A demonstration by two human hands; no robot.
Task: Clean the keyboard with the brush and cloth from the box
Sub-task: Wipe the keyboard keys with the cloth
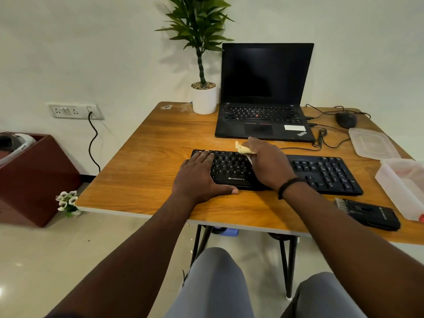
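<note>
Where left hand [199, 173] presses keyboard [321, 173], label reads ZEBRONICS.

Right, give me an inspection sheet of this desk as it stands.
Surface: wooden table, marks near its far left corner.
Job's things: black keyboard; yellowish cloth on its top rows; brush lying at the near right; open clear box and lid at right.
Clutter: laptop, potted plant, mouse.
Hands: left hand flat on the keyboard's left end; right hand holds the cloth.
Cables: thin leads right of the laptop; wall cord.
Surroundings: socket panel, red-brown bin, small flowers.
</note>
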